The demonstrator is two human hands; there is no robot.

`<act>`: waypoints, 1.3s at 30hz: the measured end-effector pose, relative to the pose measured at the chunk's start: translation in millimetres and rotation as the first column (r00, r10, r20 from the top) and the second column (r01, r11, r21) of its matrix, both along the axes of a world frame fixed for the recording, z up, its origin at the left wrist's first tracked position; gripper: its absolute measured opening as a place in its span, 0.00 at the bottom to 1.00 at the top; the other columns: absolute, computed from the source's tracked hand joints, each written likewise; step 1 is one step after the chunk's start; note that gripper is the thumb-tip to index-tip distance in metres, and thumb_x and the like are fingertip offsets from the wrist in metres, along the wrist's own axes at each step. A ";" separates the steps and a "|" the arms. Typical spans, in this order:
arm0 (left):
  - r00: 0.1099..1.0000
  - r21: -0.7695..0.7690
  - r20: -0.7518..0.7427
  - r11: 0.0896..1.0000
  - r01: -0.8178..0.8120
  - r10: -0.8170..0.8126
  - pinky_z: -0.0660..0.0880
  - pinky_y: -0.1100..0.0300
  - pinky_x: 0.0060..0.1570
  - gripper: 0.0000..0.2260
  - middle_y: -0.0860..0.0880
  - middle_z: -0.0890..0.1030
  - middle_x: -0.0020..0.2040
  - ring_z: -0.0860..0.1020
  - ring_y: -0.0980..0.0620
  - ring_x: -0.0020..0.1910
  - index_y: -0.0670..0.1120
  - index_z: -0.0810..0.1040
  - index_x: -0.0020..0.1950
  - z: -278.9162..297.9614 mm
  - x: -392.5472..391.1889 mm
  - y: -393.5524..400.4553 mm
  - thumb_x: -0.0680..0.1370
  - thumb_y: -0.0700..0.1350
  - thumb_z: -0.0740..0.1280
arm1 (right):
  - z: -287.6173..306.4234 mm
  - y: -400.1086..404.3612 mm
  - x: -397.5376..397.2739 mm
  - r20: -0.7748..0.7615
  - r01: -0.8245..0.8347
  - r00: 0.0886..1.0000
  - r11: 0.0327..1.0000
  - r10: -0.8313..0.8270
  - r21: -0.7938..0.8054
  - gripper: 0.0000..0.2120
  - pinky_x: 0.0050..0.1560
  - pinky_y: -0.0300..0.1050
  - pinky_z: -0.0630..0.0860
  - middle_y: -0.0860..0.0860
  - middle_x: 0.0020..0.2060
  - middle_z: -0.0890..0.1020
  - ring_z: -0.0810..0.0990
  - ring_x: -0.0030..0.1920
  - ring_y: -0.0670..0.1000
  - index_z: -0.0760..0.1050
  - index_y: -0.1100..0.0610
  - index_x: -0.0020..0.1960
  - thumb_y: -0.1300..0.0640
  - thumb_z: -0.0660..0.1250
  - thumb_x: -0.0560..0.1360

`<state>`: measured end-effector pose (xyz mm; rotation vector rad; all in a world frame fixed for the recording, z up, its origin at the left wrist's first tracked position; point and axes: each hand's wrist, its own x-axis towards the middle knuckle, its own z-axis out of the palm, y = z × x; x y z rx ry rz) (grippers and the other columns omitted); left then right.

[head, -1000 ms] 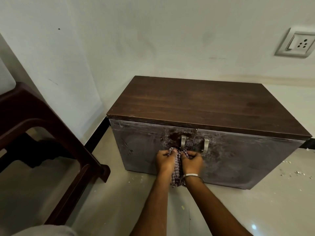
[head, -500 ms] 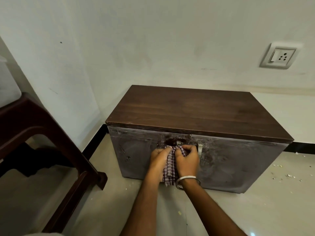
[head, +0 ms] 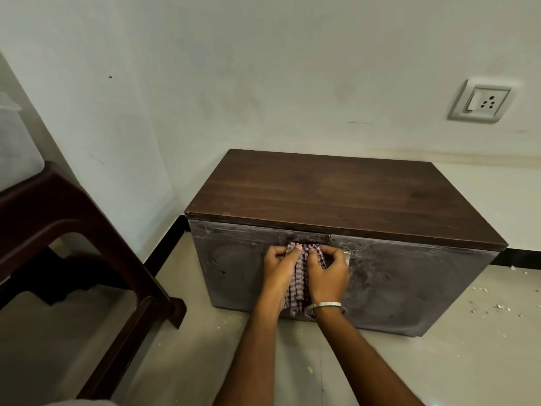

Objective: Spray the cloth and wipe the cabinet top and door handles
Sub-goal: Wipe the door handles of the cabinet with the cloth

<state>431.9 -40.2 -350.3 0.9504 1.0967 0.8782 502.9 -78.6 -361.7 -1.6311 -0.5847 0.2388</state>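
A: Nearest, at the bottom centre of the frame?
B: Two bare forearms reaching up from the lower edge, a thin silver metal bangle (head: 325,305) on the right wrist.

A: And the hands?
B: Left hand (head: 279,266) curled round the left side of a purple-and-white checked cloth (head: 298,284), thumb on top. Right hand (head: 328,273) gripping the right side of the same cloth, fingers bent over its upper edge. Both pressed against the cabinet front, side by side, touching through the fabric.

A: Where exactly is the cloth?
B: Centre of the frame, bunched over the spot where the two doors meet, its tail hanging down between the wrists. Left door handle hidden under cloth and hands.

A: Anything of the other handle?
B: Only a sliver of the silver metal right door handle (head: 347,256), just beside the right hand's knuckles.

A: The cabinet itself?
B: Low two-door cabinet with dusty grey doors (head: 409,285), standing on a pale tiled floor (head: 439,370). Dark brown wooden cabinet top (head: 336,197) above, toward the middle of the frame.

A: To the sides?
B: Dark brown plastic chair (head: 58,230) at the left edge. Small white crumbs (head: 491,306) scattered on the floor at the right.

A: Farthest back?
B: White wall (head: 234,68) across the top, with a white switch-and-socket plate (head: 481,101) at upper right.
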 end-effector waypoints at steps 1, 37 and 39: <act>1.000 -0.002 0.005 1.000 -0.005 0.005 0.80 0.55 0.41 0.11 0.43 0.82 0.46 0.81 0.49 0.41 0.44 0.73 0.52 -0.4 -1.4 0.2 0.75 0.47 0.70 | 0.3 1.5 -1.3 0.016 -0.013 1.000 1.000 0.013 -0.006 0.06 0.52 0.47 0.75 0.53 0.46 0.80 0.79 0.49 0.54 0.76 0.59 0.50 0.60 0.69 0.73; 0.989 -0.161 0.096 0.978 0.129 -0.115 0.78 0.57 0.41 0.06 0.43 0.83 0.37 0.81 0.48 0.36 0.40 0.80 0.40 8.6 47.0 -25.8 0.76 0.39 0.69 | 7.6 -32.2 56.0 0.018 0.021 1.000 0.999 -0.020 -0.040 0.07 0.51 0.43 0.74 0.53 0.46 0.81 0.79 0.48 0.52 0.78 0.59 0.51 0.60 0.70 0.73; 0.989 -0.139 0.087 0.982 0.130 -0.119 0.79 0.54 0.44 0.05 0.41 0.84 0.41 0.81 0.45 0.41 0.39 0.81 0.41 6.9 50.6 -28.4 0.76 0.40 0.70 | 6.5 -32.2 59.1 0.012 0.073 0.997 0.996 -0.073 -0.043 0.06 0.50 0.43 0.73 0.55 0.45 0.82 0.79 0.47 0.53 0.78 0.60 0.49 0.60 0.70 0.73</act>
